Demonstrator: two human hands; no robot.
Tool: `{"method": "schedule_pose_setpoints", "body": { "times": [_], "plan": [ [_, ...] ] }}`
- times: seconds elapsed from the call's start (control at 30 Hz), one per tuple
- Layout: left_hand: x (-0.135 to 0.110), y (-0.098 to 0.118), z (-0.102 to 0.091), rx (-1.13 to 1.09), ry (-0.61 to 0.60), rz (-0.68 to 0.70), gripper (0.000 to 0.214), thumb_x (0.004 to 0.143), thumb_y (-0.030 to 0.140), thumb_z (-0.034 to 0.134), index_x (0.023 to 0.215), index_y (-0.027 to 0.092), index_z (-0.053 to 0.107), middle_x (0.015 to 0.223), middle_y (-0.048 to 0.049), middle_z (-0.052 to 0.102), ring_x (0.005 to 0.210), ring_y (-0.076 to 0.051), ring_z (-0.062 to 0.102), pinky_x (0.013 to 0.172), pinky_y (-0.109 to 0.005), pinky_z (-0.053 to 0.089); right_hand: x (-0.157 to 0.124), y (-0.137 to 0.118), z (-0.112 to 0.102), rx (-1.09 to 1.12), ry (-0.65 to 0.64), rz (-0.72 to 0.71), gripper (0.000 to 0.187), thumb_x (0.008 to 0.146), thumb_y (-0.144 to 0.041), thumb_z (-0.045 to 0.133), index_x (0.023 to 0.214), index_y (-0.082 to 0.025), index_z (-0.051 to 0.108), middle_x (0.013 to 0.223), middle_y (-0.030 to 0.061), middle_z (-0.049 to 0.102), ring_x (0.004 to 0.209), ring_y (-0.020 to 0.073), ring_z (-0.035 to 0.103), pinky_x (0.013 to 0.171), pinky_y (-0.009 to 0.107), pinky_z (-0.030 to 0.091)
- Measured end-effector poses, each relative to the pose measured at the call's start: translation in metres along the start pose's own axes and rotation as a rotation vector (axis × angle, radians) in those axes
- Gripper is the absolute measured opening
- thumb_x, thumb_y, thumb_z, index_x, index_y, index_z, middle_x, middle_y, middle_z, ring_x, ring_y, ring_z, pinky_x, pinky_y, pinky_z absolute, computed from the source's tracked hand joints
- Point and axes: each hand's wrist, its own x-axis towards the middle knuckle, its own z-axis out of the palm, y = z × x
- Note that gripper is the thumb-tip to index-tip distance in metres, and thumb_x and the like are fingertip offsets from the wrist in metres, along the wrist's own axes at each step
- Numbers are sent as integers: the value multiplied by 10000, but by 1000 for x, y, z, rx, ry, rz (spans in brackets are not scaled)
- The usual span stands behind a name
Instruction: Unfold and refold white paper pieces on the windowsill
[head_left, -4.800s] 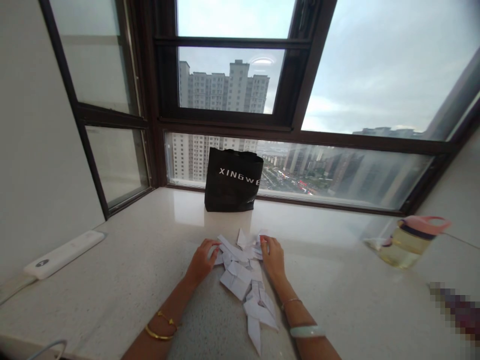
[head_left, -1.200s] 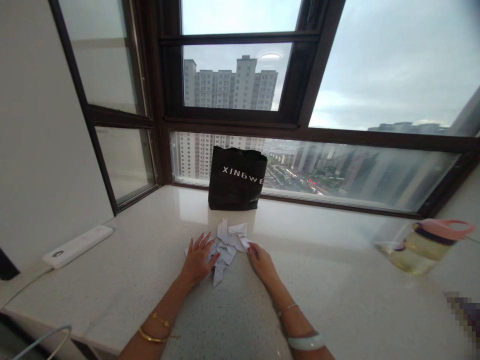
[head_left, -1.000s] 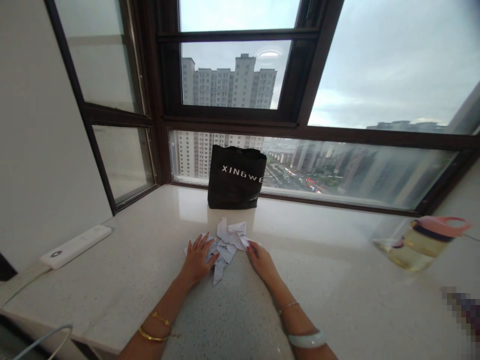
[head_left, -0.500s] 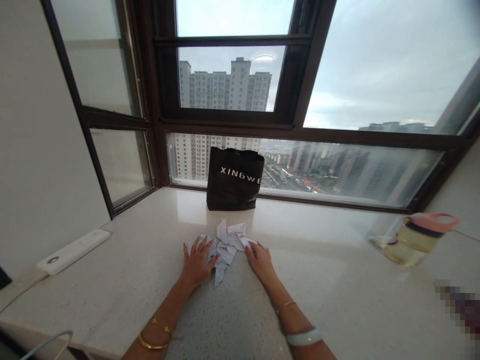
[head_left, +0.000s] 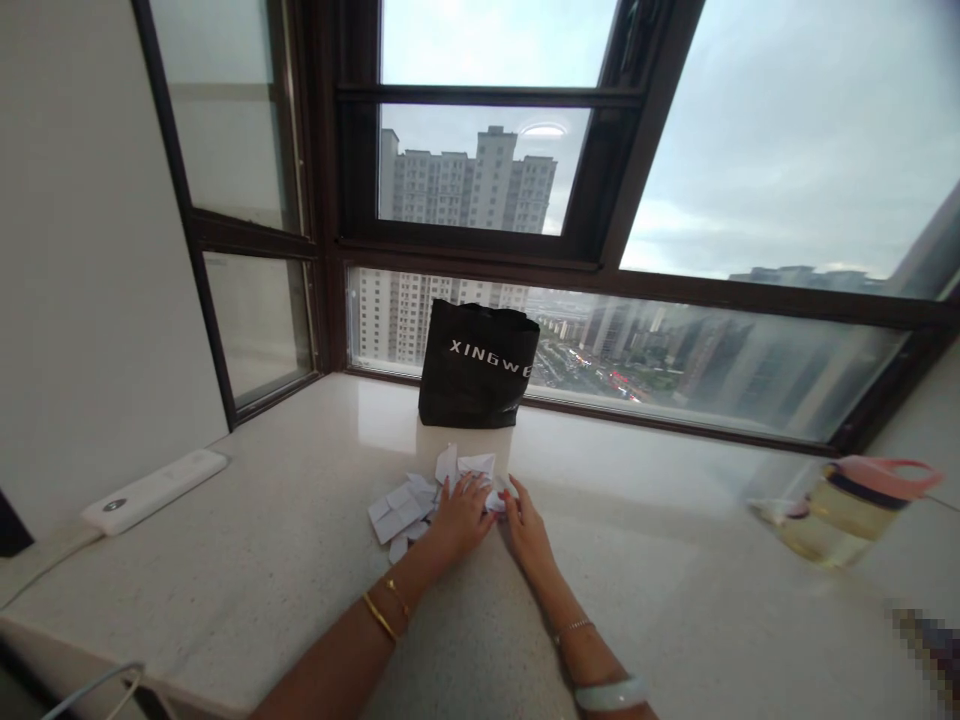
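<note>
A loose pile of white folded paper pieces [head_left: 397, 508] lies on the pale stone sill in front of the black bag. My left hand [head_left: 461, 515] rests across the right part of the pile, its fingers stretched out over the papers and covering some of them. Close by on the right, my right hand [head_left: 527, 525] has its thumb and fingers bent around the edge of a small folded paper [head_left: 495, 500]. My left fingertips come near or touch that same piece; exactly which I cannot tell.
A black bag [head_left: 480, 370] with white lettering stands against the window. At the left lies a white power strip [head_left: 154, 490] with a cable. A yellowish bottle with a pink lid [head_left: 855, 510] is at the right. The sill [head_left: 187, 600] has a front edge at lower left.
My left hand has moved right, from the left side of the pile across to its right side, uncovering papers. My right hand has curled in on a paper piece. The view has shifted slightly.
</note>
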Motion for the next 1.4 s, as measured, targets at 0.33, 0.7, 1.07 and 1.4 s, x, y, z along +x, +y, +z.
{"method": "schedule_pose_setpoints", "body": {
  "times": [0.33, 0.7, 1.07, 1.4],
  "plan": [
    [16, 3, 30, -8, -37, -54, 461, 854, 437, 235, 1249, 249, 382, 1339, -55, 371, 1254, -264, 235, 981, -580, 124, 7, 22, -1, -15, -57, 46, 484, 833, -385, 281, 1182, -87, 433, 1171, 164, 532, 1108, 220, 469, 942, 384, 321],
    [-19, -29, 9, -21, -112, -2, 463, 863, 449, 191, 1269, 296, 351, 1368, -19, 324, 1263, -235, 232, 992, -538, 140, 1, 11, -5, -100, -159, 70, 432, 848, -390, 298, 1179, -159, 452, 1164, 114, 551, 1112, 225, 464, 990, 474, 192],
    [-36, -47, -39, 18, 62, -176, 460, 837, 448, 287, 1272, 314, 351, 1384, -11, 289, 1285, -273, 152, 997, -561, -5, 2, 9, -3, -68, -76, 14, 408, 832, -416, 326, 1081, -175, 541, 1088, 102, 600, 1064, 227, 502, 957, 452, 270],
    [-47, -54, -23, 25, -165, -517, 556, 799, 513, 300, 1285, 248, 346, 1391, -110, 253, 1265, -379, 130, 904, -667, 71, -2, -11, 11, 73, -138, -89, 416, 813, -456, 347, 998, -180, 597, 1008, 91, 633, 963, 214, 556, 856, 358, 378]
  ]
}}
